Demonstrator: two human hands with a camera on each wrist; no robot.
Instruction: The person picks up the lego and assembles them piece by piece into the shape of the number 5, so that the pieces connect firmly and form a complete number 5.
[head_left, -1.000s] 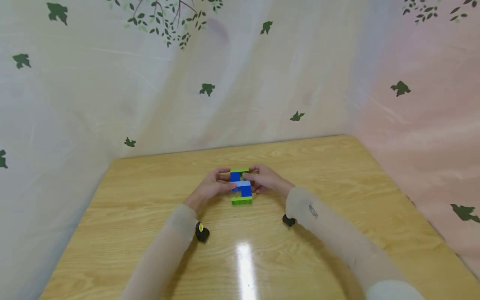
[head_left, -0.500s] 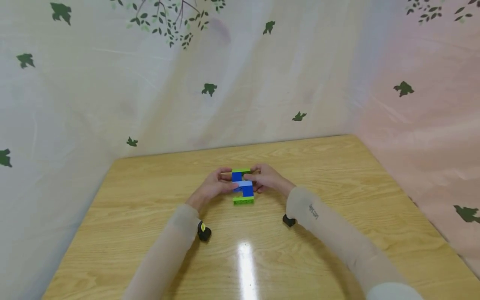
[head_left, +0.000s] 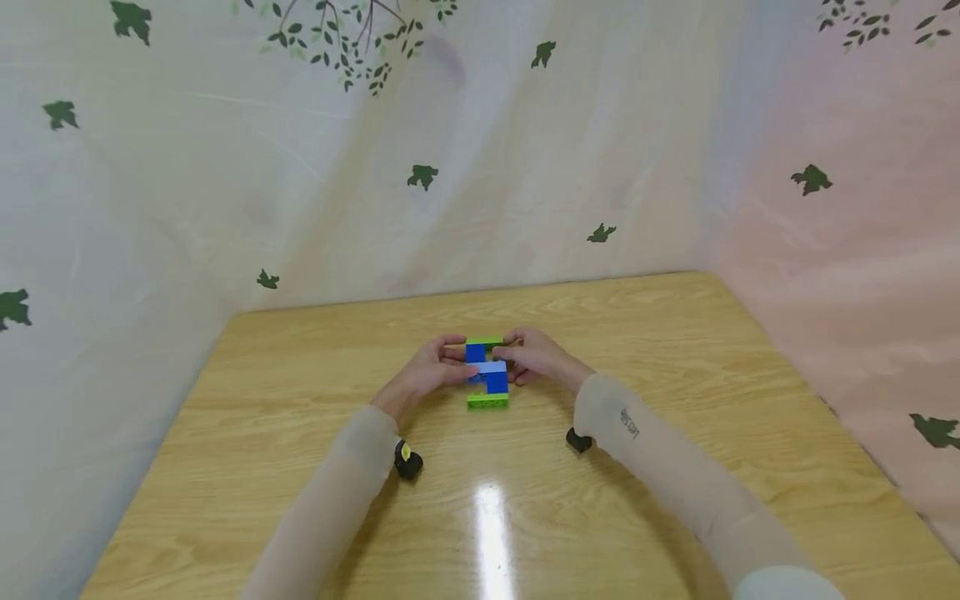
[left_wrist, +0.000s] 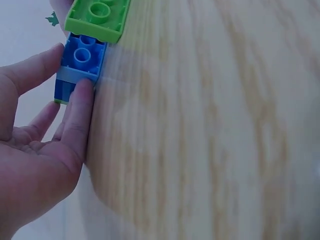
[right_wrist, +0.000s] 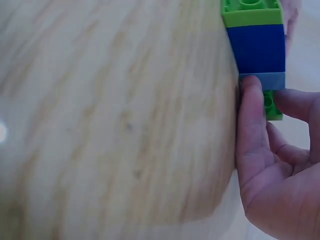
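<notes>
A joined row of toy building bricks lies on its side at the middle of the table, between both hands. It has a green brick (head_left: 487, 402) at the near end, a dark blue brick (head_left: 497, 382), a light blue brick (head_left: 491, 367), another dark blue brick (head_left: 476, 353) and a green brick (head_left: 484, 342) at the far end. My left hand (head_left: 429, 368) holds the row from the left, thumb by the light blue brick. From the right, my right hand (head_left: 538, 354) grips it around the light blue brick. Hollow undersides of green (left_wrist: 97, 20) and blue (left_wrist: 82, 56) bricks show in the left wrist view.
The wooden table (head_left: 360, 517) stretches around the hands. A curtain with leaf and bird prints (head_left: 480, 150) hangs behind it, and a pinkish one (head_left: 840, 267) at the right. Black wrist cameras (head_left: 408, 461) sit below both wrists.
The head view has shifted slightly, moving the scene a little to the right. Both hands keep hold of the brick row in the same place.
</notes>
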